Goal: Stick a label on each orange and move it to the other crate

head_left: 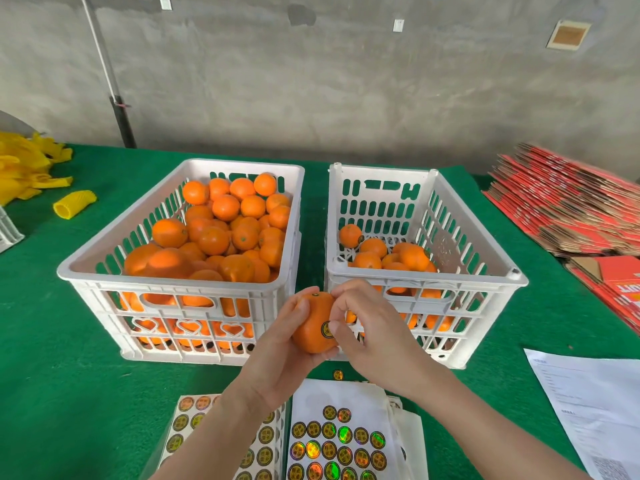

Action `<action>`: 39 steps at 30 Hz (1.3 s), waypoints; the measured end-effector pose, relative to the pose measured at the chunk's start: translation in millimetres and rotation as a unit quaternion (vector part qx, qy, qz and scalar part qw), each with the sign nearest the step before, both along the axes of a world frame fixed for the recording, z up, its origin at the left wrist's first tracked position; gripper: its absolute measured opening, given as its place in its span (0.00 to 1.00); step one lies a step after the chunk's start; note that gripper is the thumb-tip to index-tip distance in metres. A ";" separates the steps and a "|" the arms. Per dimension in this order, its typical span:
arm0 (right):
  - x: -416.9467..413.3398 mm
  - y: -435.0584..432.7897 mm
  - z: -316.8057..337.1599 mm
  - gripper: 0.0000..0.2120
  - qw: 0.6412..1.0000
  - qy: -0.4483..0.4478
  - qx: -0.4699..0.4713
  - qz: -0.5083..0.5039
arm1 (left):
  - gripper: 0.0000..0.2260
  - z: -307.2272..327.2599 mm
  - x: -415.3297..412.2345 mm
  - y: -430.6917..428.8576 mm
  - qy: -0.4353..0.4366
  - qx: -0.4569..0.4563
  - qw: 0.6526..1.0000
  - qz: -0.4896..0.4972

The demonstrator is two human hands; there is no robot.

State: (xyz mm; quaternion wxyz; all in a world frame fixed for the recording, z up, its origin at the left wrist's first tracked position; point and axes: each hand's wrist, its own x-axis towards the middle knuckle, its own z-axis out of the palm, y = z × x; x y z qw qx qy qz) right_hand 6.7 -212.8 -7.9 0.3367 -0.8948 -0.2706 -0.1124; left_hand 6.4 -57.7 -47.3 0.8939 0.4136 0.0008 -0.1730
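The orange (313, 323) is cupped tight in the left hand (277, 355) just in front of both crates, its label (327, 330) is pressed on by the curled right hand (363, 334), and tbh the emptier crate (426, 278) is parked just beyond-right, nearest that right hand.

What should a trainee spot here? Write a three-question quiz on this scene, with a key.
1. True or false: the left crate is fuller than the right crate.
2. What is the right hand doing? A: pressing a label onto the orange. B: peeling a label off a sheet. C: resting flat on the table.
3. Which hand cups the orange?
Key: 1 true; 2 A; 3 the left hand.
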 end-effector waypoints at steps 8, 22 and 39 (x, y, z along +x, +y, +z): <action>-3.2 2.3 -2.8 0.22 0.995 0.054 0.044 -0.069 | 0.21 4.5 -0.7 3.0 -0.017 0.059 0.998 0.015; 22.8 18.1 11.4 0.36 0.984 -0.113 0.138 0.004 | 0.25 59.9 32.2 14.4 -0.272 0.346 0.892 0.101; 275.6 -87.4 -13.0 0.30 0.877 0.204 -0.311 -0.305 | 0.08 16.6 130.2 41.0 -0.222 0.802 0.544 0.112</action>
